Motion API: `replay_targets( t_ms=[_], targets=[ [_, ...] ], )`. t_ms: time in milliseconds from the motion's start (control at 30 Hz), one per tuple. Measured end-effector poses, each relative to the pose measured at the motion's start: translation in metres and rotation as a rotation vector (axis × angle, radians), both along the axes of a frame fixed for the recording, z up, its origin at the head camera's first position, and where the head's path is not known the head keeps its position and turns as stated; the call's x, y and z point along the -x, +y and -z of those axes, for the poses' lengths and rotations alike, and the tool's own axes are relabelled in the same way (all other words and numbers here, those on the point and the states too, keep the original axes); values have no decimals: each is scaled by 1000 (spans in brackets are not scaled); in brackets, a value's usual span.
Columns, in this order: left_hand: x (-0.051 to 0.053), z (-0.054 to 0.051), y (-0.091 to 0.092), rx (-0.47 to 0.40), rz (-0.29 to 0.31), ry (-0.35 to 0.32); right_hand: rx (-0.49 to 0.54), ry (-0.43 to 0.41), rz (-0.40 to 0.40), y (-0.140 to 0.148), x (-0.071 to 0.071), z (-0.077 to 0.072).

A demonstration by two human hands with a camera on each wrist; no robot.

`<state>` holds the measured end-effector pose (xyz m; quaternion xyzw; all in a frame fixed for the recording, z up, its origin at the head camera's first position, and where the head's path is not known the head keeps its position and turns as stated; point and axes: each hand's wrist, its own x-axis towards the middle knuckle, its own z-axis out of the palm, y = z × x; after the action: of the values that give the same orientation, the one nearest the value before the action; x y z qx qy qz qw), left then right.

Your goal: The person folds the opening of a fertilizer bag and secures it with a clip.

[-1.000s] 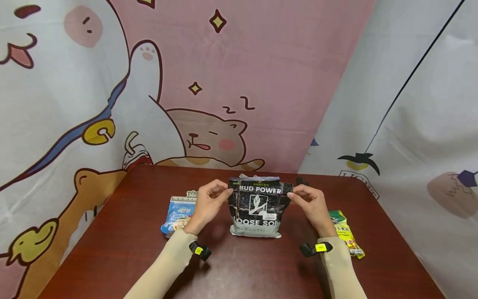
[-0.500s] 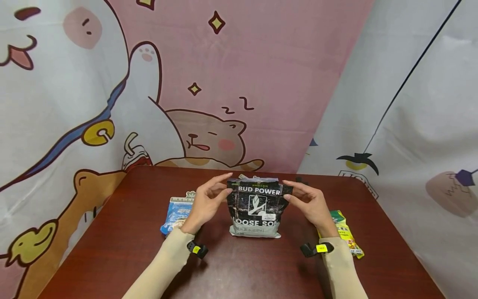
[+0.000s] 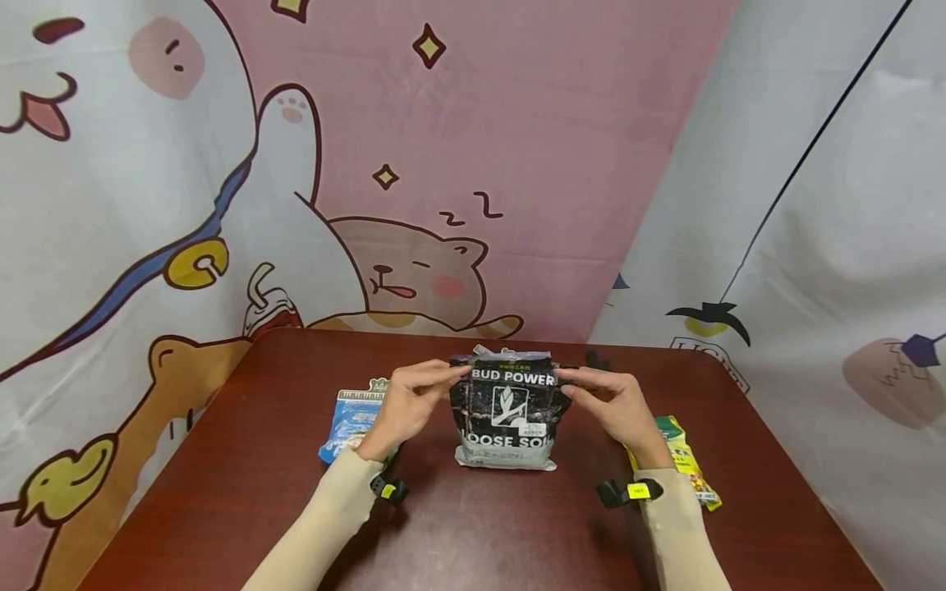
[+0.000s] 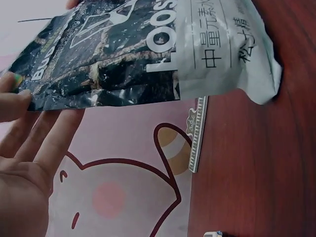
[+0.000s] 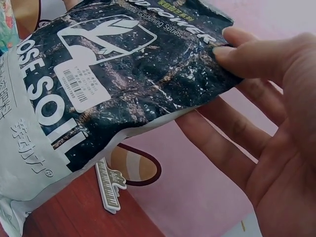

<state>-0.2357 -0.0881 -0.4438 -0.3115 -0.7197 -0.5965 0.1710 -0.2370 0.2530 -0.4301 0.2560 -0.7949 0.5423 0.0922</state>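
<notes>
A black and pale grey bag of loose soil point(image 3: 510, 410), marked BUD POWER, stands upright on the table in the head view. My left hand point(image 3: 411, 406) pinches its upper left edge. In the left wrist view the thumb point(image 4: 15, 104) lies on the printed front, while other fingers reach behind. At the upper right edge, my right hand point(image 3: 612, 408) pinches the bag. The right wrist view shows its thumb point(image 5: 247, 58) on the front and several fingers behind. A barcode sticker point(image 5: 82, 85) is on the front. The bag's back is hidden.
A blue packet point(image 3: 351, 424) lies left, partly behind the left hand; a yellow-green packet point(image 3: 687, 464) lies right, beside the right wrist. Behind the bag, a pale ridged strip point(image 5: 107, 186) rests on the brown table point(image 3: 473, 533). A printed cloth point(image 3: 554, 164) hangs beyond.
Half a second ago both index fingers rose off the bag's top; now they lie against its upper front. The thumbs have slid slightly down the sides. The bag stays in place.
</notes>
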Motion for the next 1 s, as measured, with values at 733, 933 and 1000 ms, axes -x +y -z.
replay_targets(
  t_ms=[733,933,1000],
  targets=[
    [-1,-4,-2,202,-155,21,-96,-30,139,-9,-3,-8],
    [0,-6,-3,228,-155,95,-165,16,128,-7,-3,-8],
    [0,-7,-3,234,-159,112,-177,21,125,-7,-3,-9]
  ],
)
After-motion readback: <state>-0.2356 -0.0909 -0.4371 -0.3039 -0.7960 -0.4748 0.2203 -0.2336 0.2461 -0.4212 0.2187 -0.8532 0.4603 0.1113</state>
